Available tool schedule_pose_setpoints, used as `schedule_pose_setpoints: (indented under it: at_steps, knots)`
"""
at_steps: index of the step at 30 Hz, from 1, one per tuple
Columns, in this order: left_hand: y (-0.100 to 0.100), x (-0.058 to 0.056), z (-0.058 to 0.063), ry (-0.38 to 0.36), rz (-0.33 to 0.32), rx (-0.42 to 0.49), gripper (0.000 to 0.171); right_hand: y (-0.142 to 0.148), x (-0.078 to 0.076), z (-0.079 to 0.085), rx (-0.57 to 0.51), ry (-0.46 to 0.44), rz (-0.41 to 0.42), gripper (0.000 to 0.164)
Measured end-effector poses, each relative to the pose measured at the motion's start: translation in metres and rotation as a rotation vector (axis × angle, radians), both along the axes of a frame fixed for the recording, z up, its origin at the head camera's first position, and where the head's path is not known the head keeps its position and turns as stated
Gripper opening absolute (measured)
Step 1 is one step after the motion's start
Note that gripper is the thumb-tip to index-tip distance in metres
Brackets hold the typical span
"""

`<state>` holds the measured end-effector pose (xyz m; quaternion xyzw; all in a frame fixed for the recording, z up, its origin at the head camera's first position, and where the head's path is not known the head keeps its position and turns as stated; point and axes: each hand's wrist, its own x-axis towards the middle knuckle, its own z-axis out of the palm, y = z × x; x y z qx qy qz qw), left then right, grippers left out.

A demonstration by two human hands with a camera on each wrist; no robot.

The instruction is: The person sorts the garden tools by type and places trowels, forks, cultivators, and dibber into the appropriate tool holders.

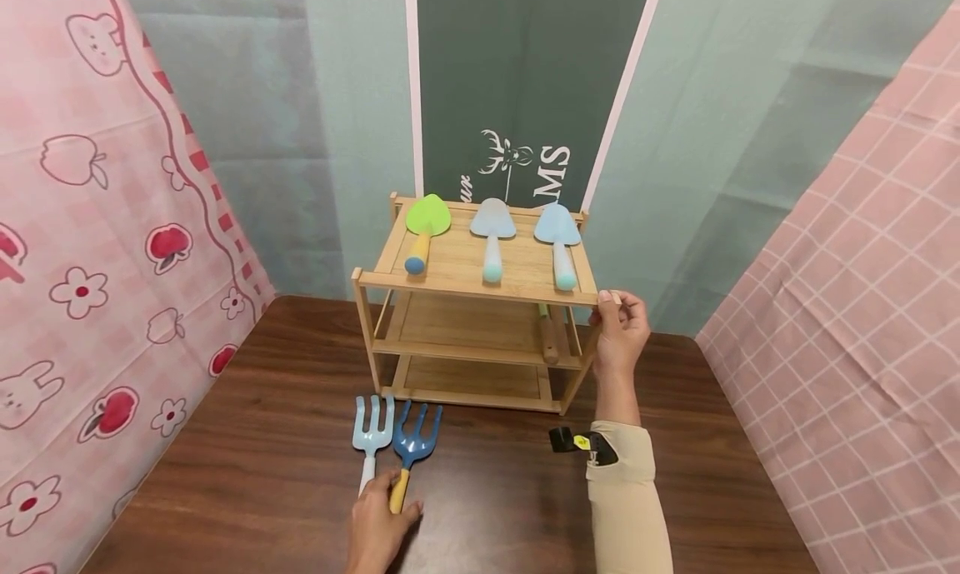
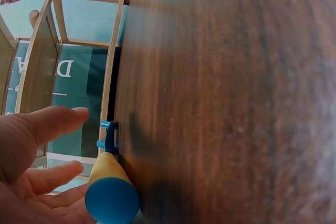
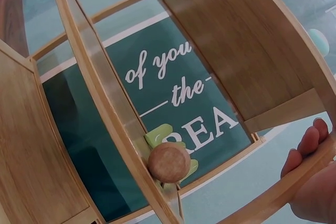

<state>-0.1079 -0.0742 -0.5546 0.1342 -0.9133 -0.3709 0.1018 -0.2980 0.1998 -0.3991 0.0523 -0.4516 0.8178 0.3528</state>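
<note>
On the dark wood table my left hand (image 1: 381, 520) lies by the yellow handle of a dark blue hand fork (image 1: 415, 446). The left wrist view shows its thumb and fingers spread beside the handle (image 2: 102, 169), not closed round it. A pale blue hand fork (image 1: 371, 432) lies just left of it. My right hand (image 1: 624, 332) grips the front right top corner of a three-tier wooden rack (image 1: 480, 289), fingers curled round the rail. Three trowels lie on its top tier: green (image 1: 429, 214), pale grey (image 1: 492, 217) and light blue (image 1: 558, 224).
A green tool with a wooden handle (image 1: 550, 341) rests on the rack's middle tier at the right; its round handle end (image 3: 169, 162) faces the right wrist camera. Patterned pink cloth (image 1: 82, 224) hangs left, checked pink cloth (image 1: 840, 307) right, and a green-grey curtain (image 1: 360, 99) behind.
</note>
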Motion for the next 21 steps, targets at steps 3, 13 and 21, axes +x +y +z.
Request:
schedule_pose_setpoints:
  at_steps: [3,13,21]
  knots:
    - [-0.0008,-0.0003,-0.0005,0.008,-0.041,-0.052,0.051,-0.0004,0.0006,-0.0006,0.012,-0.001,0.000,0.011]
    - [-0.0037,-0.0056,0.0016,-0.050,-0.103,-0.127,0.058,0.0007,0.0000,-0.0004,0.030,0.000,0.007,0.009]
    - [-0.0053,-0.0057,0.0061,-0.084,-0.090,-0.086,0.051,0.0014,0.0005,-0.0006,0.024,0.015,0.016,0.009]
